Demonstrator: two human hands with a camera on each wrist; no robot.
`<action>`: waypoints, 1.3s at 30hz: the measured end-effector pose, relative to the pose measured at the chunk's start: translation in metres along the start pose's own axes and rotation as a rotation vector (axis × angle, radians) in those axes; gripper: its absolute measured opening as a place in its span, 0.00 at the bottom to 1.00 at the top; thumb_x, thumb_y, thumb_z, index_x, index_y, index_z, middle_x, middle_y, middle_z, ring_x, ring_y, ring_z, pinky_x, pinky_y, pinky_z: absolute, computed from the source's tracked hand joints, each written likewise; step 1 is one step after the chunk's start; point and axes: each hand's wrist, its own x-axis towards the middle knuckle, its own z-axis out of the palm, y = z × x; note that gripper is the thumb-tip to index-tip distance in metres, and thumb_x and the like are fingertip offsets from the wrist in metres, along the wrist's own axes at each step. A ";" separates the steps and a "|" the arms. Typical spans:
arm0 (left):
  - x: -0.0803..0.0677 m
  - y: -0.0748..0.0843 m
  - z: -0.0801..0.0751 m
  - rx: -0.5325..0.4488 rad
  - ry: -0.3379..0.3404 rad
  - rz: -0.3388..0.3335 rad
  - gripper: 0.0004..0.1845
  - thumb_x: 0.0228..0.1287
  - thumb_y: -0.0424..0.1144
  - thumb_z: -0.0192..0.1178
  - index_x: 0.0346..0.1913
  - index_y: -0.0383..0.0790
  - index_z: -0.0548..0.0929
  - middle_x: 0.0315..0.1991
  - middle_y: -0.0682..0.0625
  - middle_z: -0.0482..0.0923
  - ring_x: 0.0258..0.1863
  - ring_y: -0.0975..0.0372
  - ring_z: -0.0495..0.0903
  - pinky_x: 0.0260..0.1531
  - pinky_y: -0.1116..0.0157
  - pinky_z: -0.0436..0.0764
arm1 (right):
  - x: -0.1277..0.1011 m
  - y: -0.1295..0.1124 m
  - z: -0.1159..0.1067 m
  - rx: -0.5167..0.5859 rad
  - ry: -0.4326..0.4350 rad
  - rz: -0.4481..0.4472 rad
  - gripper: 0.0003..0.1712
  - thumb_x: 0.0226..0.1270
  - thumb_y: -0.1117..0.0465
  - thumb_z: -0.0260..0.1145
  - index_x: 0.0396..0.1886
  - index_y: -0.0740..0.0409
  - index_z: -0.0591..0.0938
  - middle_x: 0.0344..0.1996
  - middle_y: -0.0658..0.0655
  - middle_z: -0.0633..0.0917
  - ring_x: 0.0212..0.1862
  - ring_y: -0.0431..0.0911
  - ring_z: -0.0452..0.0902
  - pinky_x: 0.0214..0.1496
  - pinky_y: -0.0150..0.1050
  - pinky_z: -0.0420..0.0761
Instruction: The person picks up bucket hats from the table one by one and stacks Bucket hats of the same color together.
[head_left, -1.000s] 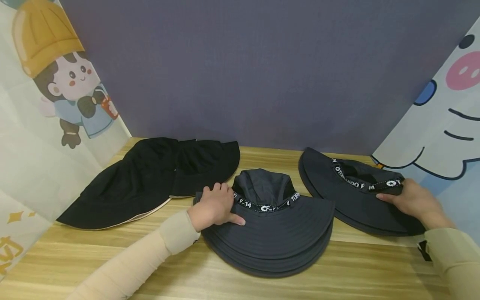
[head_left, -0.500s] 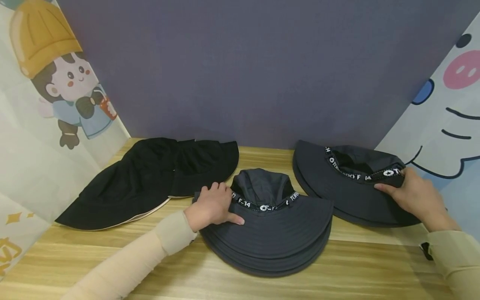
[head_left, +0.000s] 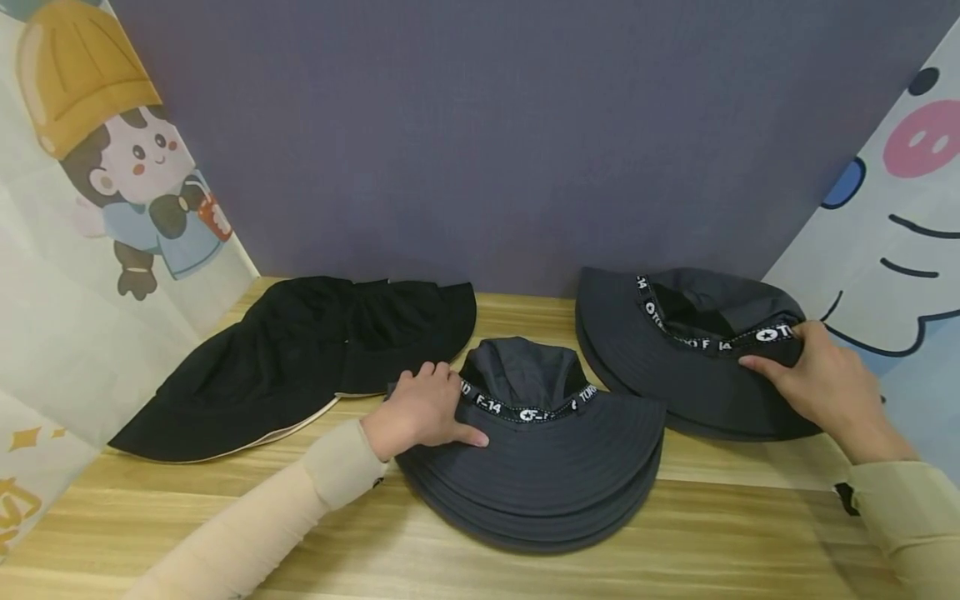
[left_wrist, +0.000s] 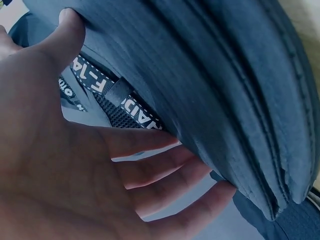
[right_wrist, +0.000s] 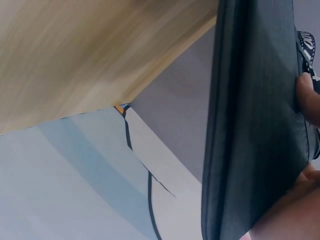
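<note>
Pale wood-grain bench [head_left: 225, 533] fills the lower half of the head view, closed in behind by a dull purple-grey wall [head_left: 480, 125], with cartoon-printed panels [head_left: 112, 183] leaning in at the left and right edges. At centre left lies a flat black bucket hat with a cream underside [head_left: 300, 367], touched by neither hand. Bottom centre sits a stack of dark grey wide-brimmed sun hats with a black lettered band [head_left: 536, 450]. The left hand [head_left: 420, 410] grips the left edge of this stack: its thumb lies on the top brim and, in the left wrist view, its fingers [left_wrist: 165, 175] curl beneath the layered brims. At centre right, a single dark grey sun hat of the same kind [head_left: 675, 358] is raised, its near brim tipped clear of the bench. The right hand [head_left: 817, 383] holds it at the lettered band, fingertips over the crown edge.

By my reading, the step in hand is carrying the single hat over to the stack; next it wants swinging left and lowering squarely onto the top crown while the left hand steadies the pile.

Against a second ago the right-side hat has risen and tilted up toward the wall, the right hand with it; the left hand and stack have barely shifted.
</note>
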 end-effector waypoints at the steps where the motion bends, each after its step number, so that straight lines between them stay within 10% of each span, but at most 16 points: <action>1: 0.000 -0.001 -0.001 -0.005 -0.002 0.000 0.57 0.50 0.80 0.61 0.69 0.34 0.74 0.62 0.40 0.72 0.63 0.47 0.69 0.57 0.42 0.71 | 0.000 -0.001 -0.001 -0.001 0.004 -0.003 0.57 0.62 0.34 0.71 0.62 0.83 0.64 0.38 0.82 0.78 0.33 0.71 0.77 0.27 0.59 0.74; 18: 0.001 -0.009 -0.017 -0.078 0.062 0.023 0.40 0.70 0.62 0.61 0.72 0.35 0.70 0.65 0.39 0.72 0.64 0.46 0.71 0.57 0.47 0.75 | -0.005 -0.026 -0.011 -0.012 0.150 -0.092 0.49 0.60 0.44 0.77 0.58 0.82 0.68 0.30 0.80 0.79 0.22 0.65 0.75 0.22 0.57 0.72; 39: 0.014 0.001 -0.043 -0.192 0.386 0.086 0.33 0.76 0.54 0.56 0.73 0.34 0.68 0.60 0.39 0.75 0.55 0.47 0.77 0.50 0.51 0.80 | -0.019 -0.059 -0.027 0.087 0.267 -0.157 0.39 0.56 0.50 0.80 0.51 0.76 0.71 0.27 0.75 0.79 0.21 0.61 0.74 0.19 0.43 0.64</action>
